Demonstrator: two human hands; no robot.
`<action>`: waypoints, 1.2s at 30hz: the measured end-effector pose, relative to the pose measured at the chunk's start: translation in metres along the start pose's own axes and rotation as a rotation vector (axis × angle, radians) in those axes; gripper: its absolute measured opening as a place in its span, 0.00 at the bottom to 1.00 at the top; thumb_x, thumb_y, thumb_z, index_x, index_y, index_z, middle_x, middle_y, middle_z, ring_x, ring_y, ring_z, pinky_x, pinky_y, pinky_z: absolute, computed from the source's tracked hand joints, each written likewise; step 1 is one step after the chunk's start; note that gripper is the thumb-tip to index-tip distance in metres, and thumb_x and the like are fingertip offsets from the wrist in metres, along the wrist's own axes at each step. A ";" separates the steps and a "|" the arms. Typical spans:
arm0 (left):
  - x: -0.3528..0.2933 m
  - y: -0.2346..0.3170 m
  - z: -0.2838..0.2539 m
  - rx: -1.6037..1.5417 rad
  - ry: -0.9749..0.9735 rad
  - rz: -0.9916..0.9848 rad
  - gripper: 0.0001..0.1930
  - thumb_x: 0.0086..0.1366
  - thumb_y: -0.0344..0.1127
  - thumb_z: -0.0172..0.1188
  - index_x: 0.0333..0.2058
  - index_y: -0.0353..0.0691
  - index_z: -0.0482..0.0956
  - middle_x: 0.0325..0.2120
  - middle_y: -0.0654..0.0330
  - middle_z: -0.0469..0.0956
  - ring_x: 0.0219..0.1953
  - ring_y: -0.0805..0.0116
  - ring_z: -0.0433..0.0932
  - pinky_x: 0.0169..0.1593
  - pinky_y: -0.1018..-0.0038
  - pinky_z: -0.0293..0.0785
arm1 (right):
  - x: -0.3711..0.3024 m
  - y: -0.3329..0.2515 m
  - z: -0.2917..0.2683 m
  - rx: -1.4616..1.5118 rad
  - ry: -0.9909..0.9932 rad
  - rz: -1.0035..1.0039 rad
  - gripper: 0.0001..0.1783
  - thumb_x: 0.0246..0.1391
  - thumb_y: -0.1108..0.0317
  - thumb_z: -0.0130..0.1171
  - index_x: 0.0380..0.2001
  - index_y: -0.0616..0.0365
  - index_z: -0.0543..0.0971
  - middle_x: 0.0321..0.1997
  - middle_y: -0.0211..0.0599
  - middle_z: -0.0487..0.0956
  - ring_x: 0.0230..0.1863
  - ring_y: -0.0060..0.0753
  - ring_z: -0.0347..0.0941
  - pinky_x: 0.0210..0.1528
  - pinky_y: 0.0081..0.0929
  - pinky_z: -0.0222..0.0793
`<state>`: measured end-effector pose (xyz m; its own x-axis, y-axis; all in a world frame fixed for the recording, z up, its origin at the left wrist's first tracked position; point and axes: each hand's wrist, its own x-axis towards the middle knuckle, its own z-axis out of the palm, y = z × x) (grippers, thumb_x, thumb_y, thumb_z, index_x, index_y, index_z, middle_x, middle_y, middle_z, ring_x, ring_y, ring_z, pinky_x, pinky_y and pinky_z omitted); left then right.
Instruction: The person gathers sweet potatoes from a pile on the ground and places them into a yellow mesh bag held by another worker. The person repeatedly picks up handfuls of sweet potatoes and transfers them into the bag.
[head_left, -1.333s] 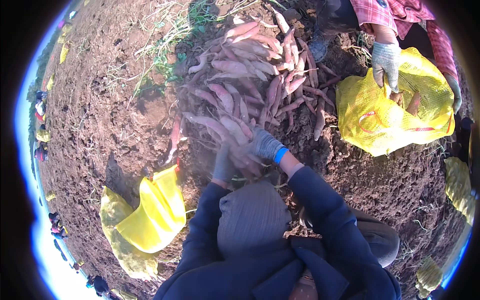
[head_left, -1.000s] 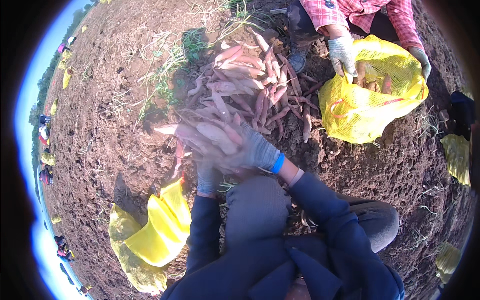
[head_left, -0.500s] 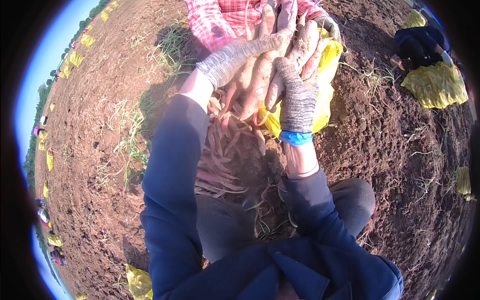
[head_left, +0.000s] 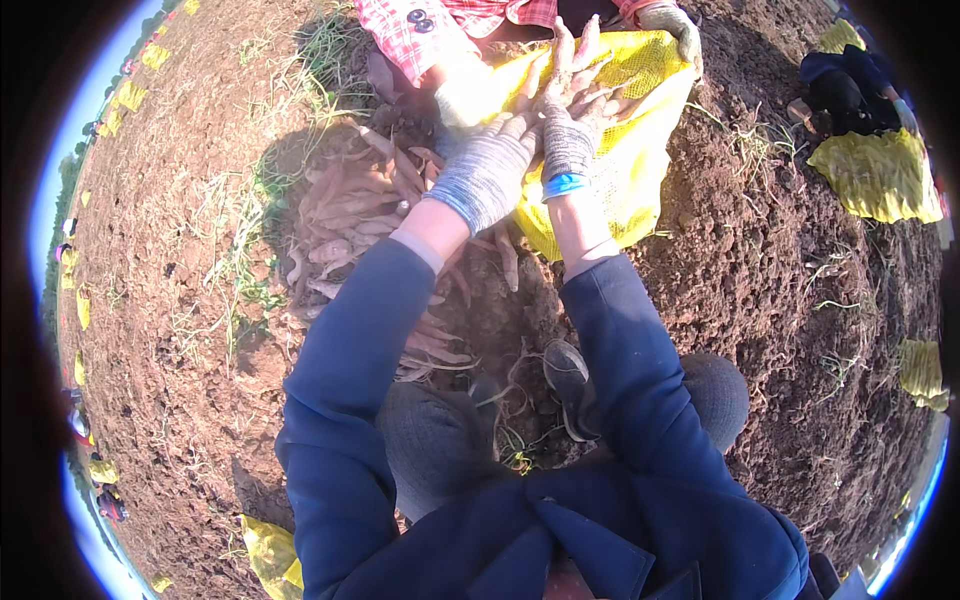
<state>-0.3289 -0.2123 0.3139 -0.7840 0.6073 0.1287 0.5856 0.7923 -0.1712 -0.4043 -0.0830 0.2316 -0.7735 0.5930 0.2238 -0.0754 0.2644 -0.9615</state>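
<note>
A bunch of long, soil-dusted sweet potatoes (head_left: 592, 82) lies in the mouth of a yellow mesh bag (head_left: 630, 165). My left hand (head_left: 487, 168), in a grey knitted glove, presses against their left side at the bag's rim; its fingertips are partly lost among them. On top of the bunch, my right hand (head_left: 568, 145) has its gloved fingers around the roots, with a blue band at the wrist. Across from me a person in a red checked shirt holds the rim with one gloved hand (head_left: 676, 28); their other gloved hand (head_left: 462, 97) is beside my left.
A heap of sweet potatoes (head_left: 350, 205) covers the soil left of the bag, with green vines (head_left: 265, 200) beyond. At the right another person (head_left: 850, 90) crouches by a yellow bag (head_left: 878, 175). One more yellow bag (head_left: 270, 553) lies near my left elbow.
Both my hands have brought the sweet potatoes down into the bag's mouth, and the left has moved nearer the right. The bag's mouth now shows wider, and the heap at left is uncovered.
</note>
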 end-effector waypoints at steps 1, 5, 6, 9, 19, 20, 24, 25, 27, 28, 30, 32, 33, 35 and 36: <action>-0.005 0.005 0.005 0.194 -0.120 0.048 0.27 0.64 0.38 0.52 0.61 0.35 0.71 0.60 0.48 0.71 0.66 0.55 0.66 0.72 0.56 0.52 | -0.005 -0.008 -0.003 0.067 -0.082 0.053 0.55 0.47 0.59 0.70 0.72 0.68 0.52 0.75 0.59 0.54 0.75 0.51 0.50 0.74 0.38 0.50; -0.021 0.004 0.019 0.209 0.103 0.053 0.20 0.62 0.37 0.54 0.52 0.43 0.79 0.47 0.53 0.78 0.58 0.57 0.73 0.68 0.54 0.56 | -0.019 -0.041 -0.006 -0.132 -0.074 0.031 0.64 0.41 0.48 0.73 0.71 0.71 0.49 0.74 0.61 0.56 0.74 0.57 0.54 0.73 0.39 0.53; -0.021 0.003 0.020 0.185 0.067 0.037 0.19 0.62 0.38 0.54 0.51 0.45 0.80 0.47 0.53 0.78 0.59 0.57 0.73 0.69 0.53 0.55 | -0.018 -0.045 -0.006 -0.227 -0.063 0.004 0.66 0.40 0.47 0.73 0.71 0.71 0.49 0.74 0.62 0.56 0.74 0.57 0.54 0.73 0.38 0.53; -0.016 0.001 0.015 0.145 0.062 -0.005 0.20 0.62 0.37 0.56 0.53 0.47 0.78 0.44 0.58 0.78 0.52 0.60 0.76 0.64 0.59 0.62 | -0.010 -0.044 -0.013 -0.372 -0.165 0.066 0.68 0.39 0.42 0.73 0.71 0.72 0.48 0.73 0.64 0.56 0.74 0.57 0.54 0.73 0.38 0.54; 0.017 0.007 -0.034 -0.053 -0.038 0.137 0.28 0.62 0.55 0.60 0.55 0.44 0.78 0.40 0.59 0.81 0.51 0.59 0.77 0.61 0.59 0.64 | 0.049 -0.034 -0.110 0.137 -0.042 0.256 0.47 0.55 0.66 0.65 0.72 0.63 0.52 0.68 0.55 0.68 0.64 0.46 0.71 0.60 0.32 0.71; 0.021 0.006 -0.033 -0.001 -0.030 0.120 0.29 0.63 0.56 0.59 0.55 0.43 0.77 0.40 0.58 0.81 0.50 0.61 0.78 0.59 0.60 0.66 | 0.050 -0.041 -0.108 0.102 -0.046 0.223 0.43 0.56 0.63 0.64 0.71 0.63 0.59 0.65 0.56 0.72 0.63 0.46 0.72 0.61 0.34 0.69; 0.001 -0.016 -0.020 -0.037 0.107 0.025 0.25 0.64 0.56 0.58 0.53 0.49 0.80 0.43 0.59 0.83 0.46 0.61 0.81 0.56 0.57 0.69 | 0.022 -0.071 -0.103 0.038 -0.088 -0.130 0.21 0.60 0.64 0.61 0.53 0.66 0.78 0.49 0.46 0.83 0.49 0.33 0.79 0.54 0.28 0.72; -0.018 -0.029 -0.013 -0.018 0.230 -0.005 0.21 0.65 0.54 0.57 0.52 0.52 0.82 0.45 0.62 0.82 0.48 0.61 0.79 0.56 0.58 0.69 | 0.009 -0.079 -0.097 0.153 -0.072 -0.264 0.14 0.62 0.69 0.58 0.48 0.66 0.80 0.45 0.43 0.84 0.44 0.30 0.80 0.51 0.26 0.74; -0.070 -0.065 0.003 -0.106 0.539 0.021 0.17 0.64 0.48 0.58 0.47 0.49 0.82 0.42 0.62 0.80 0.53 0.60 0.75 0.56 0.59 0.66 | -0.032 -0.087 -0.082 0.208 -0.092 -0.517 0.11 0.63 0.73 0.57 0.45 0.64 0.82 0.41 0.39 0.84 0.40 0.26 0.79 0.45 0.23 0.74; -0.105 -0.080 0.015 -0.130 0.537 -0.082 0.17 0.63 0.47 0.59 0.48 0.50 0.82 0.41 0.62 0.80 0.51 0.60 0.76 0.57 0.58 0.66 | -0.052 -0.089 -0.079 0.184 -0.150 -0.613 0.11 0.63 0.74 0.57 0.47 0.63 0.82 0.40 0.36 0.84 0.39 0.21 0.78 0.41 0.19 0.74; -0.176 -0.094 0.048 -0.466 0.447 -0.348 0.15 0.63 0.41 0.62 0.48 0.47 0.82 0.40 0.55 0.81 0.45 0.55 0.79 0.54 0.58 0.71 | -0.104 -0.079 -0.073 0.070 -0.475 -0.780 0.11 0.60 0.73 0.60 0.45 0.61 0.82 0.36 0.39 0.84 0.35 0.29 0.80 0.39 0.23 0.75; -0.248 -0.083 0.085 -0.369 0.310 -0.591 0.15 0.64 0.39 0.61 0.49 0.45 0.82 0.43 0.50 0.81 0.46 0.49 0.80 0.53 0.57 0.73 | -0.150 -0.051 -0.065 -0.350 -0.712 -1.160 0.11 0.58 0.67 0.62 0.43 0.58 0.83 0.35 0.45 0.83 0.34 0.42 0.81 0.40 0.30 0.77; -0.286 -0.068 0.100 -0.559 0.216 -0.639 0.16 0.65 0.39 0.59 0.50 0.44 0.81 0.44 0.48 0.81 0.48 0.49 0.79 0.54 0.57 0.73 | -0.168 -0.030 -0.057 -0.407 -0.893 -0.935 0.15 0.58 0.64 0.59 0.47 0.55 0.81 0.40 0.45 0.83 0.41 0.42 0.80 0.46 0.36 0.75; -0.346 -0.025 0.130 -0.775 0.048 -0.928 0.17 0.66 0.39 0.57 0.51 0.41 0.80 0.44 0.47 0.81 0.48 0.47 0.79 0.54 0.58 0.73 | -0.195 0.024 -0.042 -0.660 -1.154 -0.623 0.22 0.56 0.59 0.58 0.54 0.51 0.78 0.50 0.48 0.80 0.54 0.45 0.75 0.55 0.44 0.72; -0.372 -0.001 0.143 -0.788 0.015 -0.993 0.14 0.67 0.35 0.59 0.49 0.38 0.81 0.46 0.50 0.82 0.51 0.57 0.81 0.56 0.65 0.74 | -0.198 0.054 -0.039 -0.804 -1.196 -0.555 0.26 0.54 0.57 0.59 0.56 0.51 0.76 0.56 0.51 0.77 0.59 0.49 0.72 0.59 0.47 0.70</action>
<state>-0.0671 -0.4473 0.1261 -0.9552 -0.2702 -0.1211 -0.2843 0.7224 0.6303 -0.2305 -0.1567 0.1415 -0.8289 -0.5465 -0.1197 -0.4706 0.7968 -0.3789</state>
